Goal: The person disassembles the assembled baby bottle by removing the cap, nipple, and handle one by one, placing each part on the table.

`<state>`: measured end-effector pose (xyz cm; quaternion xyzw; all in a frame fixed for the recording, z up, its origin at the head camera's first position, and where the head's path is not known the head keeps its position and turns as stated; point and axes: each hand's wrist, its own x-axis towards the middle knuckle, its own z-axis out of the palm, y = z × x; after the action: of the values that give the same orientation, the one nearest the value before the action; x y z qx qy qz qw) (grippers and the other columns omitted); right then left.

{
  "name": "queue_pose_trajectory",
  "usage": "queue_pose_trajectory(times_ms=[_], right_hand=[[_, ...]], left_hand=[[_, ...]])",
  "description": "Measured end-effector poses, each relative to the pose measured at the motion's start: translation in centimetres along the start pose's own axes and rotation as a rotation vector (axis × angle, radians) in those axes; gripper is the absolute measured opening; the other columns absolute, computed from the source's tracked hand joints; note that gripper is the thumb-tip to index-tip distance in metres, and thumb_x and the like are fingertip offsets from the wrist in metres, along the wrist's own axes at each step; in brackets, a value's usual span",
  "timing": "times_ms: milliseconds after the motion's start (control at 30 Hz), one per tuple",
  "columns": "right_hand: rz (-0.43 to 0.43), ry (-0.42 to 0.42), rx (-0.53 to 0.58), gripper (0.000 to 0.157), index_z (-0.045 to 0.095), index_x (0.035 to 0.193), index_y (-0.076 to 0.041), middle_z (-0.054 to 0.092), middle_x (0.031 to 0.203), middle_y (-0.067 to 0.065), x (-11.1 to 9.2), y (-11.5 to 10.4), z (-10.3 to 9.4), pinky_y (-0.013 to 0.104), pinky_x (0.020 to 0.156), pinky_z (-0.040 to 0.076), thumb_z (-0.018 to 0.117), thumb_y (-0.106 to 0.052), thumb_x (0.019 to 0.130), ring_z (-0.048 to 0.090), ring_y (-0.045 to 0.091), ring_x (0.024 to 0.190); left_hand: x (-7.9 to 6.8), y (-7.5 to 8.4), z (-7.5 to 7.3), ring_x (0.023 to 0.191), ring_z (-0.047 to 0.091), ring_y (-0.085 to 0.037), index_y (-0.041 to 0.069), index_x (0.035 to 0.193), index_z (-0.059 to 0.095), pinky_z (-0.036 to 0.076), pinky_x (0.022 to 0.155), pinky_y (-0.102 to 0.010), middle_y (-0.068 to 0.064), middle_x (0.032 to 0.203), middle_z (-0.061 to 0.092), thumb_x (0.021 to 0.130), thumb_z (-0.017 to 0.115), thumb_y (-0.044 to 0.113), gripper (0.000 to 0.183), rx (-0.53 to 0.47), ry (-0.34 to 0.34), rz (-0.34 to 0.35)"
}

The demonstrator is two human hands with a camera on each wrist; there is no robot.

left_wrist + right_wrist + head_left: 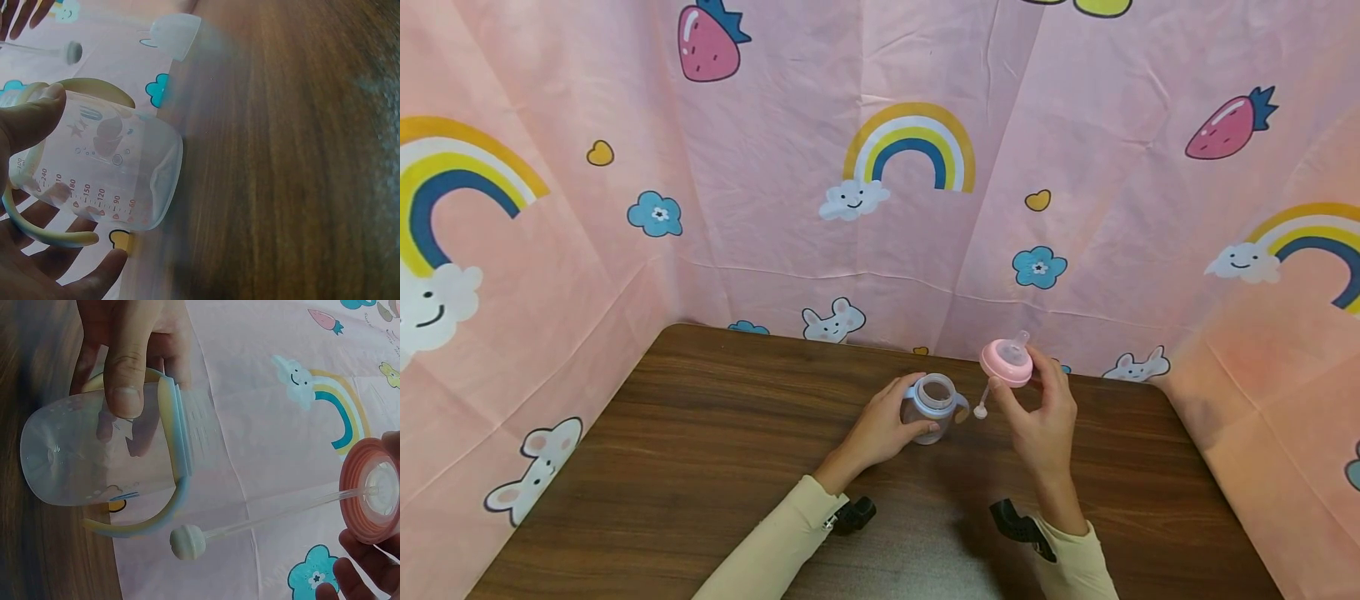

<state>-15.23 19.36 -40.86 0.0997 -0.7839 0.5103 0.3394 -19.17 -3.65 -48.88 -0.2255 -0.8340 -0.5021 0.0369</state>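
Note:
My left hand [883, 421] grips a clear baby bottle [125, 162] around its side, thumb on the near face. The bottle has two curved handles [140, 528], red volume marks and an uncovered mouth [937, 388]. It stands upright at the wooden table. To its right and higher, my right hand [1047, 421] holds a pink bottle lid [1006, 363] by the rim between thumb and fingers. A clear nipple [1022, 337] points up from the lid. From its underside hangs a thin straw [275, 519] with a white weighted end [187, 542], outside the bottle and beside its handle.
A dark wooden table [715, 442] lies under both hands. Pink cloth [775, 183] printed with rainbows, strawberries and rabbits hangs behind it and at both sides. Black wrist mounts [1018, 525] sit at both sleeves, low over the table.

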Motion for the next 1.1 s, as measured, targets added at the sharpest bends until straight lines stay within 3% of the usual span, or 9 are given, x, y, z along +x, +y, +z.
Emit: queue_pose_trajectory(times_ms=[633,933,1100], right_hand=[[-0.005,0.003,-0.019,0.06,0.068,0.144,-0.001,0.07,0.127,0.017,0.08,0.63,0.23,0.02,0.101,0.047,0.089,-0.001,0.087,0.057,0.008,0.115],[0.009,0.019,-0.025,0.06,0.069,0.142,0.001,0.071,0.126,0.018,0.09,0.8,0.06,0.027,0.099,0.05,0.09,-0.003,0.086,0.058,0.007,0.113],[0.022,0.027,-0.036,0.06,0.069,0.142,0.001,0.071,0.128,0.018,0.17,0.94,-0.06,0.023,0.098,0.048,0.09,-0.003,0.086,0.058,0.006,0.112]], left_hand=[[-0.04,0.05,-0.1,0.141,0.058,-0.033,0.004,0.16,0.05,0.047,0.117,-0.058,-0.012,0.151,0.061,0.095,0.091,0.022,0.08,-0.008,-0.003,-0.007],[-0.07,0.05,-0.08,0.142,0.057,-0.033,0.005,0.161,0.05,0.046,0.118,-0.058,-0.012,0.152,0.061,0.095,0.091,0.022,0.08,-0.003,-0.007,-0.013],[-0.06,0.13,-0.1,0.142,0.058,-0.032,0.004,0.16,0.05,0.046,0.118,-0.057,-0.011,0.151,0.061,0.095,0.091,0.022,0.08,0.002,-0.003,-0.012]])
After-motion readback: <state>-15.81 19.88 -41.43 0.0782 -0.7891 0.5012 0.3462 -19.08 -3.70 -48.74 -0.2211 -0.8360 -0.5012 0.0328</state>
